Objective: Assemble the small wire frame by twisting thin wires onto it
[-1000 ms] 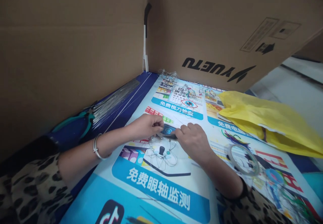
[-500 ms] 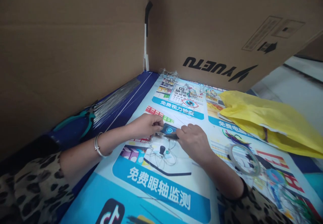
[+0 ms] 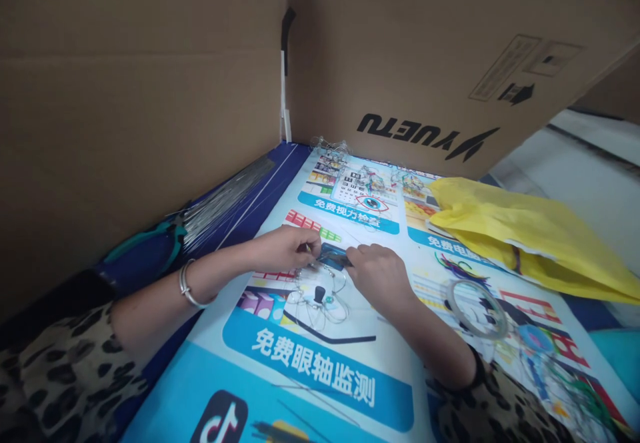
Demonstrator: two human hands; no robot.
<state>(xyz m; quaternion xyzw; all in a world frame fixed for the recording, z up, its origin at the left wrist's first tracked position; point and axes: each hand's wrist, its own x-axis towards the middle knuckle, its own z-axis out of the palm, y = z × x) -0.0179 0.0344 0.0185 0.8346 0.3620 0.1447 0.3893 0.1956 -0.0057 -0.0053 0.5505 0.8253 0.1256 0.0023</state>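
Left hand (image 3: 294, 247): fingers pinched together on beaded wire loops (image 3: 329, 300);
Right hand (image 3: 380, 275): fingers clamped around a dark tool (image 3: 341, 258) pointing leftward

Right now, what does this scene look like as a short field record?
Left hand: fingers pinched at the far edge of the beaded wire loops
Right hand: closed around a dark pliers-like tool, tip toward the left hand
Surface: printed poster beneath the loops
Left side: bundle of silver wires
Right side: yellow bag, tape roll
Background: cardboard printed YUETU, upside down
Unclear: whether the tool touches wire
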